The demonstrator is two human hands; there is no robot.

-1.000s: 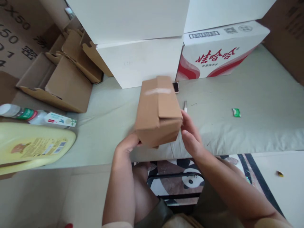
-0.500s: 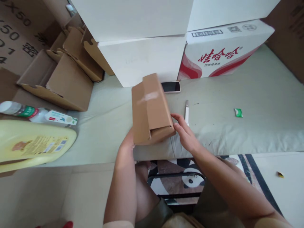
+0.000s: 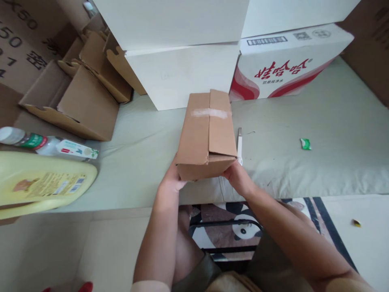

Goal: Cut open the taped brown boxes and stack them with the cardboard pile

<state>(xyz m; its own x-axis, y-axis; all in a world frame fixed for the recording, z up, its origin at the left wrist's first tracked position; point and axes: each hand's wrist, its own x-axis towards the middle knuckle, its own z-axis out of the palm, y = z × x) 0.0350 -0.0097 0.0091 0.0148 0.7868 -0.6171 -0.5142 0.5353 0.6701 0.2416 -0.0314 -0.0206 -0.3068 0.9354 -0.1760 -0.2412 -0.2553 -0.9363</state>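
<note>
A small brown cardboard box (image 3: 194, 129) is held up in front of me, its top flaps joined by a strip of clear tape (image 3: 209, 113). At the near end a flap stands slightly raised over a narrow gap. My left hand (image 3: 174, 177) grips the box low on its left side, fingers hidden beneath it. My right hand (image 3: 236, 175) holds the near right lower corner, its fingertips also out of sight. Just right of the box lies a white utility knife (image 3: 240, 144) on the pale green sheet (image 3: 282, 125).
White cartons (image 3: 182, 77) stand behind the box, one with red print (image 3: 279, 73). At left are open cardboard boxes (image 3: 88, 103), a plastic bottle (image 3: 33, 140) and a yellow jug (image 3: 45, 182). A small green wrapper (image 3: 305, 144) lies on the right.
The box has shifted right and turned straighter, now hiding the phone behind it. My right hand has moved from its side to underneath its near corner; my left hand has followed rightward.
</note>
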